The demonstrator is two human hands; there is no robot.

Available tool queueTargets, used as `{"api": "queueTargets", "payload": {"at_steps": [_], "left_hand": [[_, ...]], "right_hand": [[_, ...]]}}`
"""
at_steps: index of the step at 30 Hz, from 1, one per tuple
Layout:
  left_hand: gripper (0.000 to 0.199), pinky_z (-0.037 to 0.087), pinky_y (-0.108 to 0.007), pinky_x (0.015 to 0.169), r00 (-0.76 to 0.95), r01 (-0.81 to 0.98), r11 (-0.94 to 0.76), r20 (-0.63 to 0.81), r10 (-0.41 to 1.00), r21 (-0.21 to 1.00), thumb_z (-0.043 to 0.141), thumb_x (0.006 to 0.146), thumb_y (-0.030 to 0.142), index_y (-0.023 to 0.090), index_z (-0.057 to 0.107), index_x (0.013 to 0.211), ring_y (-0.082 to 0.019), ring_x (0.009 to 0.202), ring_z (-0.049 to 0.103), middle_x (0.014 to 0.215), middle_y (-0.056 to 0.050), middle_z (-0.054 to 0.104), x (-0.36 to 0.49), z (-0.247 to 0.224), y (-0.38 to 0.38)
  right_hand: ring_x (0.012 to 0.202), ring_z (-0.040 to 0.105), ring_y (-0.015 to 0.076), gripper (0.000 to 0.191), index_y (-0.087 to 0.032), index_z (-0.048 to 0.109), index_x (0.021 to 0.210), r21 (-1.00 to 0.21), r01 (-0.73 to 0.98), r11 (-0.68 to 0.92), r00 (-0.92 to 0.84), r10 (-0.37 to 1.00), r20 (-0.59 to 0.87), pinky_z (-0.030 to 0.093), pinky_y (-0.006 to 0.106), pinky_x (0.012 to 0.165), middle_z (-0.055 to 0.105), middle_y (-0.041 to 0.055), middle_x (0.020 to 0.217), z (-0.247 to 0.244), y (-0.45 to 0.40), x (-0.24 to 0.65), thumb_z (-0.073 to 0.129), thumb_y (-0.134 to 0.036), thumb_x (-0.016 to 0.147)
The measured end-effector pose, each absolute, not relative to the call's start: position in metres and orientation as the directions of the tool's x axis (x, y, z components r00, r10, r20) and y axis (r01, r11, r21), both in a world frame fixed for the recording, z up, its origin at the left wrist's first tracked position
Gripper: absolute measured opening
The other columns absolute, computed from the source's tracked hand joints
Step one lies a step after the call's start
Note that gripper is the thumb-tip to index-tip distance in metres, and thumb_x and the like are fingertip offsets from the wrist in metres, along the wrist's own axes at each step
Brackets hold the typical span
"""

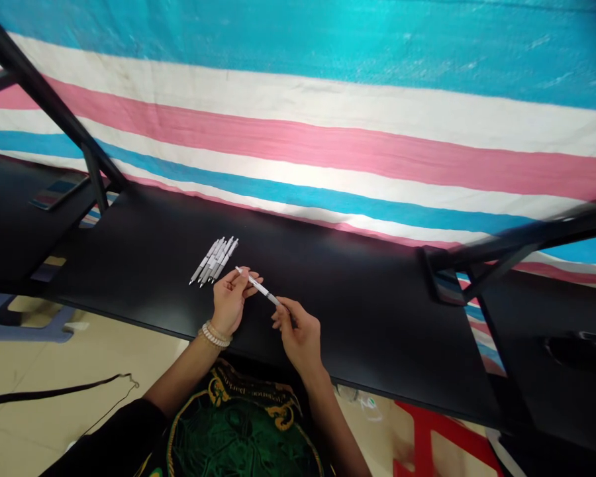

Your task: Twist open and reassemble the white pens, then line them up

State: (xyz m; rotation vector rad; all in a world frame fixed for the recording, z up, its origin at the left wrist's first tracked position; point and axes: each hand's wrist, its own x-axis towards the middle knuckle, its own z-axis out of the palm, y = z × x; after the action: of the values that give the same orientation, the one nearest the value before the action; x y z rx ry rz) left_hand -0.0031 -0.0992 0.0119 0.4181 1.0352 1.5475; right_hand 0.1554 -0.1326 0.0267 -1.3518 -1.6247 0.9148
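Observation:
A white pen [263, 290] is held slantwise between both hands above the black table [372, 324]. My left hand [230, 301] pinches its upper left end between thumb and fingers. At the lower right end, my right hand [300, 332] closes its thumb and fingertips on the same pen; that tip is partly hidden by the fingers. Beyond my left hand, several white pens [214, 260] lie side by side in a small pile on the table, all slanting the same way.
Behind the table hangs a striped blue, white and pink sheet [298, 139]. Black metal frame posts [54, 99] stand at both table ends. Below the front edge are a red stool [422, 437] at right and a bluish-grey stool [24, 321] at left. A dark flat phone-like object [59, 192] lies on the left table.

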Motion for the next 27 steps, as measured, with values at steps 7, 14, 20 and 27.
{"api": "queueTargets", "payload": {"at_steps": [7, 14, 20, 27], "left_hand": [[0.033, 0.056, -0.04, 0.088, -0.267, -0.612, 0.052, -0.269, 0.925, 0.789, 0.075, 0.078, 0.039, 0.014, 0.066, 0.097, -0.022, 0.089, 0.072, 0.094, -0.009, 0.073, -0.0036, 0.0143, -0.0998], [0.033, 0.056, -0.039, 0.085, -0.272, -0.607, 0.053, -0.27, 0.923, 0.793, 0.075, 0.079, 0.039, 0.013, 0.066, 0.097, -0.023, 0.089, 0.072, 0.094, -0.01, 0.073, -0.0014, 0.0131, -0.1018], [0.035, 0.057, -0.037, 0.083, -0.267, -0.595, 0.06, -0.268, 0.926, 0.801, 0.075, 0.079, 0.04, 0.013, 0.065, 0.099, -0.022, 0.089, 0.072, 0.095, -0.01, 0.072, -0.0005, 0.0132, -0.1025], [0.033, 0.055, -0.034, 0.081, -0.195, -0.614, 0.114, -0.29, 0.937, 0.781, 0.074, 0.08, 0.037, 0.013, 0.064, 0.099, -0.019, 0.086, 0.07, 0.092, -0.008, 0.068, -0.0026, 0.0142, -0.1023]], "right_hand": [[0.064, 0.066, 0.0147, 0.026, -0.021, 0.065, 0.114, -0.893, 0.426, 0.146, -0.073, 0.989, 0.126, 0.055, 0.027, 0.062, 0.07, 0.003, 0.081, 0.0281, -0.1344, 0.1545, 0.055, -0.035, 0.094], [0.059, 0.062, 0.0132, 0.025, -0.02, 0.067, 0.103, -0.877, 0.462, 0.133, -0.082, 0.991, 0.107, 0.052, 0.024, 0.06, 0.068, 0.0023, 0.076, 0.0304, -0.1357, 0.1523, 0.05, -0.036, 0.096], [0.053, 0.057, 0.0126, 0.028, -0.018, 0.067, 0.108, -0.855, 0.508, 0.109, -0.092, 0.993, 0.072, 0.047, 0.023, 0.057, 0.062, -0.0006, 0.064, 0.0291, -0.1353, 0.1524, 0.049, -0.037, 0.096], [0.049, 0.052, 0.0123, 0.033, -0.018, 0.069, 0.103, -0.857, 0.506, 0.097, -0.21, 0.978, -0.013, 0.039, 0.023, 0.049, 0.057, -0.0014, 0.058, 0.0242, -0.1376, 0.1554, 0.045, -0.04, 0.099]]}}
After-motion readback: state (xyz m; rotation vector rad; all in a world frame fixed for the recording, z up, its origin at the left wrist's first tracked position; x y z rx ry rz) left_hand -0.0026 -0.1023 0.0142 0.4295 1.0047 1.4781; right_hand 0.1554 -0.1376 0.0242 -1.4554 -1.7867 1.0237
